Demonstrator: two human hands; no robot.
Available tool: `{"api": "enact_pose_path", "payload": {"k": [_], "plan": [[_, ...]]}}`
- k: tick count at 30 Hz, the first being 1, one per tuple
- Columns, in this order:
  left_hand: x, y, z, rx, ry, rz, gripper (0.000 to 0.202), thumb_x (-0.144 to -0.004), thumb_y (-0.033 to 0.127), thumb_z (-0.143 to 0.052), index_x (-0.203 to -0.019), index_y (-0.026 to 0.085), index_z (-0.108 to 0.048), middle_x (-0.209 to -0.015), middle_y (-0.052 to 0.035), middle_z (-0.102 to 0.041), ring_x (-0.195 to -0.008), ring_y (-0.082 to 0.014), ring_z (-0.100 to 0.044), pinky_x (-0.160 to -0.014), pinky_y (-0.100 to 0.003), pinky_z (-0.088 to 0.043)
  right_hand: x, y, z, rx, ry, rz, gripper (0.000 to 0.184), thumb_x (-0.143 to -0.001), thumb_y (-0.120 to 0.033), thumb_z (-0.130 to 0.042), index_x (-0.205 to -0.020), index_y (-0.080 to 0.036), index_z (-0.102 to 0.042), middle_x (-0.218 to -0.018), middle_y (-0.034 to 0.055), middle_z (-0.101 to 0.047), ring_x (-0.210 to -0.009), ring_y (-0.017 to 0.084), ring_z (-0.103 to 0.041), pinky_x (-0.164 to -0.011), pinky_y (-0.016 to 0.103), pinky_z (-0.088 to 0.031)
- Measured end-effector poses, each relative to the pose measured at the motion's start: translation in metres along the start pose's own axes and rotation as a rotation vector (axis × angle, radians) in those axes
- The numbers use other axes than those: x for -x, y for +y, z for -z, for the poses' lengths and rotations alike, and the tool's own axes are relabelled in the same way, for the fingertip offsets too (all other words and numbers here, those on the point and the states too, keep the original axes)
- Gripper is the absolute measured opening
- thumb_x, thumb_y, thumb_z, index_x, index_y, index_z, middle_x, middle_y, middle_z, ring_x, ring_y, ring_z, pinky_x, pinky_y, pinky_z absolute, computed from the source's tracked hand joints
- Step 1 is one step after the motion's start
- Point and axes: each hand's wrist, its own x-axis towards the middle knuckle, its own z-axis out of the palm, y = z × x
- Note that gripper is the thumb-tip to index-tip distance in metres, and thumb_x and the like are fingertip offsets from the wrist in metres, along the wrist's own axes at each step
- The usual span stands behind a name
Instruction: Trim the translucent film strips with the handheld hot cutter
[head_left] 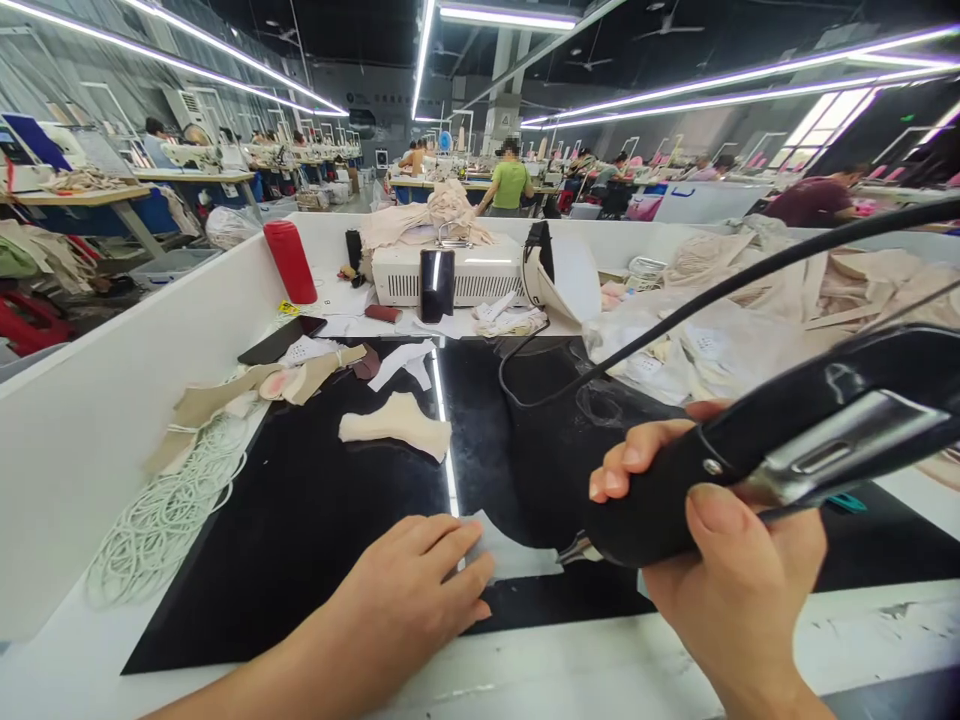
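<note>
My right hand [739, 560] is wrapped round a black corded hand-held power tool [652, 510] with a silver lever along its side. The tool's pointed metal tip [579, 549] touches the right end of a thin grey-white curved cut piece [517, 552] on the black mat [322, 560]. On the left end of that piece rests my left hand [420, 590], its fingers stretched over it and slightly apart. Further back on the mat lies a cream padded cut piece [395, 424]. Whether the tip is closed on the piece's edge is too small to tell.
Pale green cord [169, 520] lies in a loose heap at the left, below beige cut pieces [225, 395]. The tool's black cable [645, 355] arches across the right side. Behind stand a white vented box [480, 285] and a red cylinder [290, 262]. Plastic-wrapped pieces [697, 340] fill the back right.
</note>
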Motion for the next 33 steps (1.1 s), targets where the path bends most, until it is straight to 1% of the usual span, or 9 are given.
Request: {"api": "enact_pose_path", "payload": {"k": [3,6,10,16,19,23,27,30,33], "plan": [[0.0,-0.002,0.003,-0.008,-0.007,-0.011,0.03,-0.117,0.034,-0.045,-0.124,0.017,-0.069,-0.132,-0.0091,-0.076,-0.11,-0.0242,-0.074,-0.088,-0.039,-0.062,0.004,0.006,-0.002,-0.001,-0.035,0.007,0.045,-0.085,-0.047,-0.091,-0.117,-0.03,-0.065,-0.083,-0.0043,-0.07,-0.065,0.015,-0.067,-0.061,0.03,-0.061],[-0.001,-0.004,0.007,-0.012,-0.009,-0.011,0.032,-0.118,0.034,-0.043,-0.124,0.018,-0.07,-0.132,-0.008,-0.077,-0.11,-0.0236,-0.074,-0.088,-0.039,-0.063,0.009,0.011,-0.006,-0.008,-0.069,0.006,0.044,-0.089,-0.045,-0.088,-0.121,-0.031,-0.062,-0.087,-0.0038,-0.07,-0.066,0.015,-0.068,-0.06,0.03,-0.061],[-0.002,-0.005,0.01,-0.036,-0.004,-0.015,0.038,-0.119,0.035,-0.037,-0.122,0.02,-0.071,-0.131,-0.0069,-0.078,-0.109,-0.0231,-0.075,-0.088,-0.038,-0.063,0.012,0.014,-0.008,0.005,-0.059,0.007,0.043,-0.088,-0.045,-0.089,-0.116,-0.03,-0.061,-0.089,-0.0036,-0.07,-0.065,0.014,-0.067,-0.059,0.03,-0.061],[-0.002,-0.007,0.012,-0.061,0.001,-0.032,0.041,-0.12,0.036,-0.034,-0.124,0.022,-0.072,-0.13,-0.0055,-0.079,-0.109,-0.0226,-0.076,-0.087,-0.038,-0.064,0.012,0.016,0.0,0.047,-0.042,0.014,0.036,-0.09,-0.046,-0.087,-0.109,-0.03,-0.061,-0.09,-0.0031,-0.071,-0.067,0.014,-0.067,-0.06,0.03,-0.061],[-0.002,-0.009,0.014,-0.076,-0.003,-0.048,0.042,-0.12,0.036,-0.033,-0.124,0.021,-0.072,-0.129,-0.0051,-0.079,-0.107,-0.0225,-0.076,-0.086,-0.038,-0.064,0.013,0.015,0.001,0.043,-0.053,0.016,0.035,-0.092,-0.045,-0.086,-0.113,-0.031,-0.062,-0.09,-0.0037,-0.072,-0.064,0.013,-0.066,-0.056,0.028,-0.059],[-0.006,-0.009,0.018,-0.093,0.002,-0.055,0.038,-0.12,0.036,-0.037,-0.126,0.021,-0.071,-0.133,-0.0033,-0.077,-0.114,-0.0223,-0.075,-0.095,-0.039,-0.064,0.012,0.012,-0.004,0.032,-0.047,0.014,0.038,-0.089,-0.046,-0.088,-0.112,-0.032,-0.061,-0.088,-0.0047,-0.074,-0.062,0.012,-0.067,-0.055,0.026,-0.06],[-0.017,-0.004,0.019,-0.089,0.01,-0.082,0.039,-0.119,0.034,-0.037,-0.129,0.015,-0.07,-0.128,-0.0065,-0.078,-0.118,-0.0226,-0.073,-0.103,-0.037,-0.062,0.011,0.01,-0.007,0.06,-0.039,0.02,0.035,-0.089,-0.045,-0.087,-0.106,-0.031,-0.06,-0.085,-0.0053,-0.074,-0.063,0.012,-0.068,-0.056,0.025,-0.061],[-0.026,0.003,0.014,0.012,-0.065,-0.022,0.043,-0.119,0.036,-0.035,-0.13,0.012,-0.069,-0.117,-0.0088,-0.077,-0.109,-0.0225,-0.075,-0.097,-0.036,-0.065,0.011,0.009,-0.008,0.093,-0.025,0.014,0.033,-0.088,-0.04,-0.086,-0.102,-0.03,-0.058,-0.082,-0.0053,-0.072,-0.06,0.013,-0.067,-0.054,0.025,-0.059],[-0.031,0.009,0.007,0.065,-0.096,0.024,0.04,-0.118,0.036,-0.041,-0.13,0.011,-0.068,-0.112,-0.01,-0.076,-0.1,-0.023,-0.075,-0.089,-0.037,-0.068,0.009,0.008,-0.009,0.13,-0.009,0.004,0.035,-0.086,-0.037,-0.085,-0.101,-0.03,-0.053,-0.08,-0.0052,-0.071,-0.058,0.014,-0.066,-0.052,0.027,-0.058]]}}
